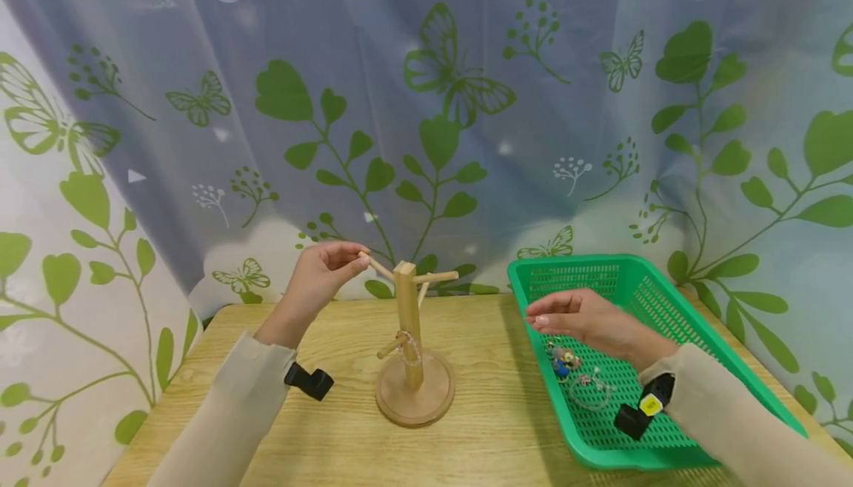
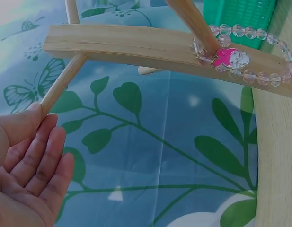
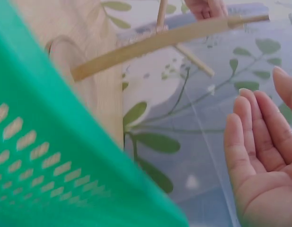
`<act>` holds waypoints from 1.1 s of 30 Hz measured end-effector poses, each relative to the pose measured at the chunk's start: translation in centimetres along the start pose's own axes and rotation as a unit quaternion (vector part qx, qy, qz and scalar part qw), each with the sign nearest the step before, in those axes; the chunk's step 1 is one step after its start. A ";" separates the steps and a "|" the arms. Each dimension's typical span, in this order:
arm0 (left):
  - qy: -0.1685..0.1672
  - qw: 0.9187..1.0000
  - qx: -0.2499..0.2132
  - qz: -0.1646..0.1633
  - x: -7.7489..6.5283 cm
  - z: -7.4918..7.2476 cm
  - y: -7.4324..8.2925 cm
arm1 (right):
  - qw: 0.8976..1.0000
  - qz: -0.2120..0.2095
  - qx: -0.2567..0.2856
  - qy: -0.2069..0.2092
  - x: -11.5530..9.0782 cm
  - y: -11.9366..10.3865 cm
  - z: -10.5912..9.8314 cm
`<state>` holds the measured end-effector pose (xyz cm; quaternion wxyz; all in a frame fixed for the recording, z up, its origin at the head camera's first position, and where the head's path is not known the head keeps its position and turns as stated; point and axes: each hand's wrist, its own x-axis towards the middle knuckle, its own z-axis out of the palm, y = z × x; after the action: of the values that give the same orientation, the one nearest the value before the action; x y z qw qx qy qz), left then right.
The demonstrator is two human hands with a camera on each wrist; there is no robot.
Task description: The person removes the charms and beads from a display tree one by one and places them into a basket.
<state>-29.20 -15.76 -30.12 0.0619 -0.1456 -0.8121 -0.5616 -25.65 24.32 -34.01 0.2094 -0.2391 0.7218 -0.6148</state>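
Observation:
A wooden stand (image 1: 409, 324) with a round base and several pegs stands upright on the table. My left hand (image 1: 313, 283) pinches the tip of its upper left peg (image 2: 63, 82) between thumb and index finger, the other fingers loosely extended. Around the lower peg hangs a bracelet of clear pinkish beads with a pink-and-white charm (image 2: 231, 58), leaning against the post. My right hand (image 1: 593, 324) hovers over the left side of the green basket (image 1: 566, 428), palm bare and fingers nearly straight in the right wrist view.
Inside the basket lie a cluster of small colourful charms (image 1: 563, 363) and a clear bracelet with pink pieces (image 1: 589, 398). The basket stands to the right of the stand on the wooden table (image 1: 486, 413). A curtain (image 1: 373, 102) with leaves and butterflies hangs behind the table.

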 end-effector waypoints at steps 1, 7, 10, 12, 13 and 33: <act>0.002 1.000 0.000 -0.001 -0.1 0.0 0.0 | 1.000 0.001 -0.011 0.001 0.1 -0.2 0.3; 0.013 1.000 -0.016 -0.007 -0.4 -0.2 -0.2 | 0.998 -0.008 -0.055 0.005 0.8 -1.2 2.5; 0.016 1.000 -0.022 -0.006 -0.7 -0.3 -0.2 | 0.999 -0.017 -0.043 0.000 1.1 -1.5 3.7; 0.019 0.999 -0.027 -0.005 -0.9 -0.3 -0.2 | 0.999 -0.022 -0.022 -0.008 1.3 -1.6 4.5; 0.021 0.999 -0.031 -0.004 -1.0 -0.3 -0.2 | 1.000 -0.022 -0.013 -0.010 1.4 -1.7 5.0; 0.049 0.998 -0.041 0.002 -2.2 -0.5 -0.1 | 0.995 -0.053 0.002 0.083 1.6 -1.1 11.9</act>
<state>-27.14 -16.60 -30.62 0.0970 -0.1218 -0.7839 -0.6010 -19.70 13.84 -34.81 0.1164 -0.2252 0.7219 -0.6439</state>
